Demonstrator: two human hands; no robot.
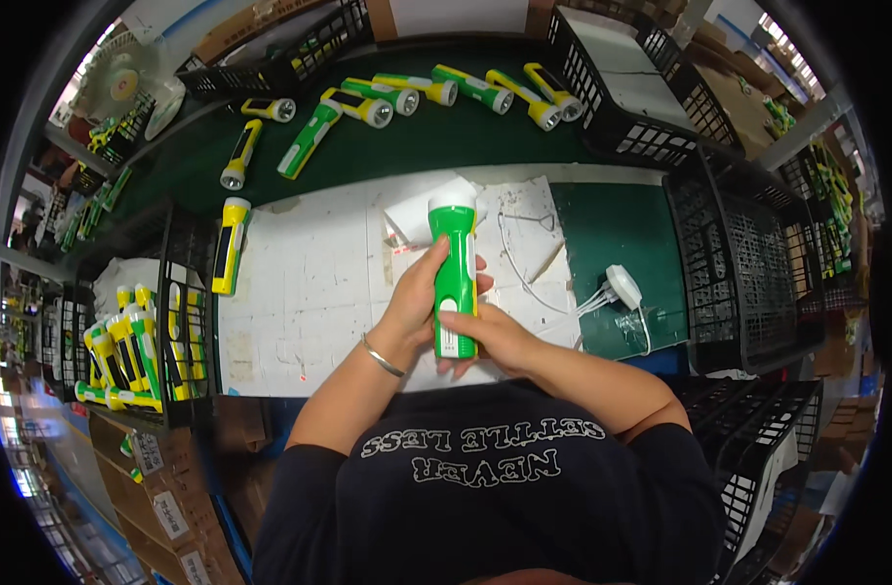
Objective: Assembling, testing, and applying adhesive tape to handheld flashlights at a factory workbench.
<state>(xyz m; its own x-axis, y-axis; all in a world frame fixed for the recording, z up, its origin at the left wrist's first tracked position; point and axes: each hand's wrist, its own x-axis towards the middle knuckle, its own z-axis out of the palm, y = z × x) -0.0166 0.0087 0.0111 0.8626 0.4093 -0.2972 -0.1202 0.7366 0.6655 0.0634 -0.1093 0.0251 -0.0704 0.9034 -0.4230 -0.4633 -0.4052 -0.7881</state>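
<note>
A green and white flashlight (454, 255) with a yellow edge stands lengthwise before me, its white head pointing away. My left hand (419, 297) is wrapped round its body from the left, the thumb along the green side. From the right, my right hand (500, 337) grips the lower end, its thumb on the pale part around the switch. Fingertips show past the flashlight's right edge. Partly hidden behind the head lies a white object (407, 222) whose kind I cannot make out. A yellow flashlight (231, 246) with a black panel lies left on the white work surface (300, 292).
Several green and yellow flashlights (475, 90) lie in an arc on the green tabletop (368, 151). At left, a black crate (188, 258) holds more. Black crates (748, 263) stand at right. A white round device (623, 286) with cables lies right of my hands.
</note>
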